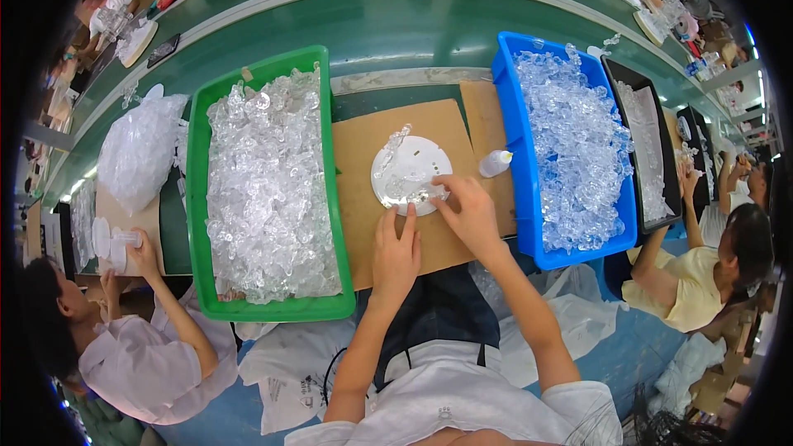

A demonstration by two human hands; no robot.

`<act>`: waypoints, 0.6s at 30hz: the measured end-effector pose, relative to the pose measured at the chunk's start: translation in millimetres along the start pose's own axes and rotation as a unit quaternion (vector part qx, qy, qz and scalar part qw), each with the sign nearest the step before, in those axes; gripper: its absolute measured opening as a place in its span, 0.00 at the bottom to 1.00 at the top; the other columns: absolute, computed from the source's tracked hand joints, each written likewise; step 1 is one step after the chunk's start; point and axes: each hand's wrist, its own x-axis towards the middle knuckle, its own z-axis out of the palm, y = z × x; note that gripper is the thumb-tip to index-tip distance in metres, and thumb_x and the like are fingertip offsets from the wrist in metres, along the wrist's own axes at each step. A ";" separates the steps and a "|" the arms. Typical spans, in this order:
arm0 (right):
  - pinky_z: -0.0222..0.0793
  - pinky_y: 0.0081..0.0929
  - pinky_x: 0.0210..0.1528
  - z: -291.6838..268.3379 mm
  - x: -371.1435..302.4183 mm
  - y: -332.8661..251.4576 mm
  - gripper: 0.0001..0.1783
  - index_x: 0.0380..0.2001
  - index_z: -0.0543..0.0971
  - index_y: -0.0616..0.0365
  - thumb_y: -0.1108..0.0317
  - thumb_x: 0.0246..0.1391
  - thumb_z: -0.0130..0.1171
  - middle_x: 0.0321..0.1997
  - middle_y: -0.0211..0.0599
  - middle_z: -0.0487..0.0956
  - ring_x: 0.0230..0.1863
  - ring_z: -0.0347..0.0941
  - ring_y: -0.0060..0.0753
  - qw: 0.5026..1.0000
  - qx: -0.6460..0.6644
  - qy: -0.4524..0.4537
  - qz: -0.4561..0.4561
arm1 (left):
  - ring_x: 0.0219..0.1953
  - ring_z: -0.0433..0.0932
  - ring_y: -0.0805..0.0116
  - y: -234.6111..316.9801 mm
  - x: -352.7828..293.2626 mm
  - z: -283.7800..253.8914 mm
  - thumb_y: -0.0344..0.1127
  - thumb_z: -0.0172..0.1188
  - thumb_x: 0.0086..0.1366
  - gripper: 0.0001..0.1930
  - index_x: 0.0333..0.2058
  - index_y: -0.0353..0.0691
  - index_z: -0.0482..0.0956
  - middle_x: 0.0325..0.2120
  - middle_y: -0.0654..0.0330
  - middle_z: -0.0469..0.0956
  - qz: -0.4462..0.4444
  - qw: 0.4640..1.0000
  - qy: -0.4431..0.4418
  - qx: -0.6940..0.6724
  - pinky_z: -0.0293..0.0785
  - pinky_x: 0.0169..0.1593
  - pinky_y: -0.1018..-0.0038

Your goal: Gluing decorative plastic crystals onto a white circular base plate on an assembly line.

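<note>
A white round disc [421, 155] with small slots lies on a cardboard sheet [363, 239] in front of me. Several small clear plastic pieces [400, 183] rest on it, and one sticks up past its upper left rim. My left hand [396, 260] is at the disc's lower edge, fingers stretched out and fingertips against the rim. At the lower right rim, my right hand [469, 208] pinches a clear plastic piece between thumb and index finger; the piece is mostly covered by the fingers. A small white squeeze bottle [496, 163] with a yellowish tip stands right of the disc.
A green tray [345, 281] on the left and a blue tray [529, 223] on the right are heaped with clear plastic parts. Beyond the blue one is a black tray [673, 198]. A bulging clear bag [136, 153] sits far left. Co-workers sit close on both sides.
</note>
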 end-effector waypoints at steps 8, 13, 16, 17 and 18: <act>0.61 0.35 0.59 12.9 -28.7 33.3 0.27 0.53 0.66 0.64 0.72 0.51 0.61 0.53 0.47 0.72 0.56 0.67 0.48 0.947 0.017 0.296 0.124 | 0.59 0.59 0.40 1.0 0.8 -7.8 0.30 0.59 0.58 0.28 0.59 0.42 0.67 0.54 0.42 0.62 0.024 0.999 0.001 0.026 0.61 0.59 0.58; 0.64 0.34 0.56 3.6 -9.9 47.4 0.23 0.50 0.67 0.63 0.70 0.52 0.61 0.50 0.49 0.73 0.52 0.70 0.45 0.950 0.025 0.264 0.167 | 0.61 0.58 0.40 3.6 -0.2 -5.1 0.33 0.60 0.58 0.29 0.59 0.41 0.66 0.54 0.40 0.62 0.008 1.000 -0.007 -0.008 0.61 0.59 0.57; 0.67 0.31 0.50 7.7 -43.4 33.1 0.23 0.49 0.67 0.62 0.70 0.51 0.62 0.47 0.47 0.74 0.48 0.73 0.40 0.949 0.123 0.255 0.140 | 0.60 0.60 0.41 5.7 -1.9 -1.8 0.36 0.61 0.58 0.30 0.59 0.40 0.65 0.53 0.39 0.62 -0.008 1.000 -0.009 0.017 0.62 0.58 0.57; 0.68 0.29 0.47 8.8 -62.9 23.1 0.23 0.48 0.68 0.62 0.71 0.50 0.63 0.44 0.45 0.75 0.45 0.74 0.37 0.955 0.136 0.236 0.116 | 0.60 0.60 0.41 6.4 -0.9 -1.8 0.36 0.61 0.58 0.30 0.59 0.40 0.65 0.53 0.39 0.62 -0.008 1.000 -0.010 0.019 0.62 0.58 0.57; 0.70 0.27 0.43 7.6 -77.7 14.5 0.22 0.46 0.70 0.62 0.71 0.48 0.64 0.41 0.43 0.75 0.42 0.75 0.34 0.960 0.148 0.217 0.095 | 0.59 0.61 0.40 8.4 -1.7 -1.4 0.37 0.62 0.58 0.30 0.59 0.39 0.65 0.53 0.38 0.62 -0.002 0.999 -0.004 0.037 0.63 0.57 0.57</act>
